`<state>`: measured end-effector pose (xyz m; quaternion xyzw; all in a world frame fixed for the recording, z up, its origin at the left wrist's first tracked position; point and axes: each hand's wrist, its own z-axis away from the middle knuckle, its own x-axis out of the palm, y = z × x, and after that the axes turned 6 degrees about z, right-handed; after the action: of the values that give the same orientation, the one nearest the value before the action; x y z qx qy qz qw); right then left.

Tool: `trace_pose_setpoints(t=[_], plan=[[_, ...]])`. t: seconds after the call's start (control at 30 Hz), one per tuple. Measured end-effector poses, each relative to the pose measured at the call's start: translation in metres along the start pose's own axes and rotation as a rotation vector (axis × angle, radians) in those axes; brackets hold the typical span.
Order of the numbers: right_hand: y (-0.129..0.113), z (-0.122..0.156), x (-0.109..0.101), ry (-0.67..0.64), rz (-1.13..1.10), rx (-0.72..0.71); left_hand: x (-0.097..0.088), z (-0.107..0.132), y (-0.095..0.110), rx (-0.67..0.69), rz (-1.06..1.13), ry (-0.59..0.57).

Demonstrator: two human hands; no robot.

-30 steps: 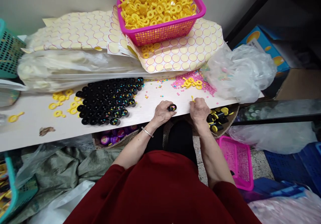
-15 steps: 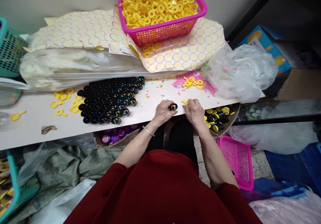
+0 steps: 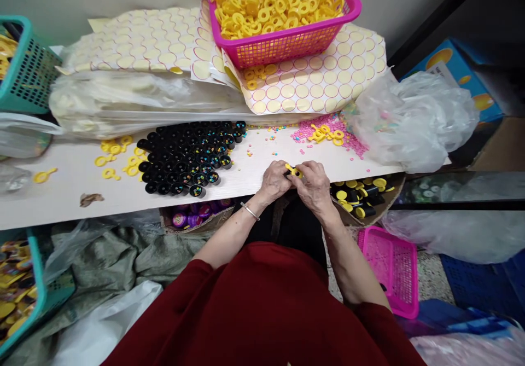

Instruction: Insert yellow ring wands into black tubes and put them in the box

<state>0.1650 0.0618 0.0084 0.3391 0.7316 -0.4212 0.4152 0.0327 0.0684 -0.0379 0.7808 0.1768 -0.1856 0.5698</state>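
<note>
My left hand (image 3: 274,180) is closed round a small black tube at the front edge of the white table (image 3: 61,196). My right hand (image 3: 312,183) pinches a yellow ring cap (image 3: 293,171) and presses it down onto that tube, which is mostly hidden between the fingers. Both hands touch each other. To their left stands a block of open black tubes (image 3: 188,155) filled with coloured beads. Loose yellow caps (image 3: 327,134) lie on a patch of pink beads (image 3: 348,139) beyond my right hand.
A pink basket (image 3: 287,43) of yellow caps stands on sheets of round stickers (image 3: 320,84) at the back. A clear plastic bag (image 3: 414,120) lies right, teal baskets (image 3: 24,70) left. Below the table edge a box holds capped tubes (image 3: 361,196); a pink basket (image 3: 389,267) sits on the floor.
My right hand has moved left from the table edge with a yellow cap and brought it onto the tube in my left hand. The camera has tilted slightly.
</note>
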Motion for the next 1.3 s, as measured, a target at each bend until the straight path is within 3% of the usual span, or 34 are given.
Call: trace_pose_setpoints(t=[0.23,0.37,0.53,0.67,0.9,1.13,1.3], plan=[[0.000,-0.002,0.003,-0.021,-0.007,0.000,-0.001,-0.001,-0.002,0.001,0.008,-0.041],[-0.001,-0.003,0.003,-0.016,-0.021,0.032,-0.009,0.000,0.001,-0.036,0.166,-0.036],[-0.003,-0.004,0.004,-0.006,-0.153,0.106,-0.016,0.001,0.016,-0.313,0.642,0.048],[-0.003,-0.003,0.009,0.053,-0.492,0.254,-0.006,-0.005,0.026,-0.516,0.771,0.148],[-0.008,0.002,0.022,0.067,-1.186,0.644,-0.001,-0.009,0.025,-0.431,0.635,0.198],[-0.021,-0.002,0.029,0.132,-1.305,0.867,-0.002,-0.004,0.025,-0.312,0.513,0.181],[-0.023,-0.001,0.027,0.147,-1.266,0.918,0.001,-0.002,0.028,-0.368,0.514,0.189]])
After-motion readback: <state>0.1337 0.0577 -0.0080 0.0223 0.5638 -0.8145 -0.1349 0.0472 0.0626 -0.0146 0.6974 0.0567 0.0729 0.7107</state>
